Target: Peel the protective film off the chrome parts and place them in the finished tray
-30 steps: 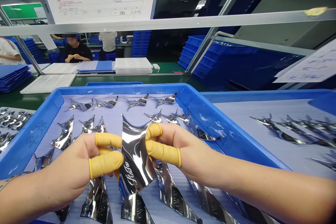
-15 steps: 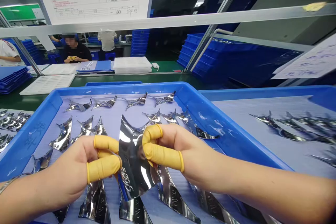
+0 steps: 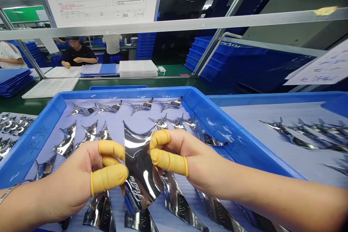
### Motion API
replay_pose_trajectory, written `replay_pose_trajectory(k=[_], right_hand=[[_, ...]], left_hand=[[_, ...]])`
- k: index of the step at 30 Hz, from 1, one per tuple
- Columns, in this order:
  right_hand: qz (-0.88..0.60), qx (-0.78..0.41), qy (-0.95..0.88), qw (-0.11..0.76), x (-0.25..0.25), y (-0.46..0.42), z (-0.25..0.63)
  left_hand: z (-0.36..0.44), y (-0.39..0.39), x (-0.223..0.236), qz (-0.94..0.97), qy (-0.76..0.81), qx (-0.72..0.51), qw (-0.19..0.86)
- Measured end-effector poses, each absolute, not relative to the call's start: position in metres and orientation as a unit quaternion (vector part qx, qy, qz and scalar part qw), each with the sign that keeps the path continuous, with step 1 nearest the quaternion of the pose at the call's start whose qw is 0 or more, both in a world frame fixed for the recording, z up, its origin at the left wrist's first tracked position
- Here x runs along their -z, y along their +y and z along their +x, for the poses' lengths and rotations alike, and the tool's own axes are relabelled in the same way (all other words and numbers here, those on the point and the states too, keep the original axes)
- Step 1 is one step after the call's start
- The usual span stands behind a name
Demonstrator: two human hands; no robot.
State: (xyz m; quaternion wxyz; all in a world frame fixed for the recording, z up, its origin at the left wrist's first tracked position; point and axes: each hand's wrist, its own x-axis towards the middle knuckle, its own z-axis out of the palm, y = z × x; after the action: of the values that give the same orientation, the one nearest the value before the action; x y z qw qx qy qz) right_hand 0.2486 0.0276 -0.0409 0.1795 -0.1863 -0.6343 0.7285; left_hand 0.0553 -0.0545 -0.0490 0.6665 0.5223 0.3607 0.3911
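Shiny curved plate (image 3: 140, 163) is held over a blue tray (image 3: 168, 92), long axis near upright and lower end angled slightly right, between the left hand (image 3: 78, 175), pinching one side edge, and the right hand (image 3: 190, 148), gripping the opposite edge.

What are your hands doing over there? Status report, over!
Left hand and right hand: both gripping. Shiny metallic piece: held between them, lettering showing. Similar pieces in the blue tray below; nothing blocking the held one.
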Motion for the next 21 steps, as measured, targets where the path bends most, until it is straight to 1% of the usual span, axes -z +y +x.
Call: replay_pose_trajectory(k=[8, 11, 16, 21], right_hand=[[-0.167, -0.704, -0.666, 0.182, 0.041, 0.029, 0.249], [-0.179, -0.705, -0.662, 0.181, 0.041, 0.028, 0.251], [-0.191, -0.701, -0.668, 0.164, 0.039, 0.026, 0.254], [-0.186, -0.688, -0.683, 0.158, 0.032, 0.024, 0.255]], left_hand=[[0.055, -0.054, 0.054, 0.526, 0.411, -0.372, 0.645], [0.054, -0.055, 0.054, 0.532, 0.404, -0.373, 0.645], [0.057, -0.057, 0.05, 0.526, 0.36, -0.378, 0.671], [0.063, -0.06, 0.043, 0.489, 0.375, -0.394, 0.682]])
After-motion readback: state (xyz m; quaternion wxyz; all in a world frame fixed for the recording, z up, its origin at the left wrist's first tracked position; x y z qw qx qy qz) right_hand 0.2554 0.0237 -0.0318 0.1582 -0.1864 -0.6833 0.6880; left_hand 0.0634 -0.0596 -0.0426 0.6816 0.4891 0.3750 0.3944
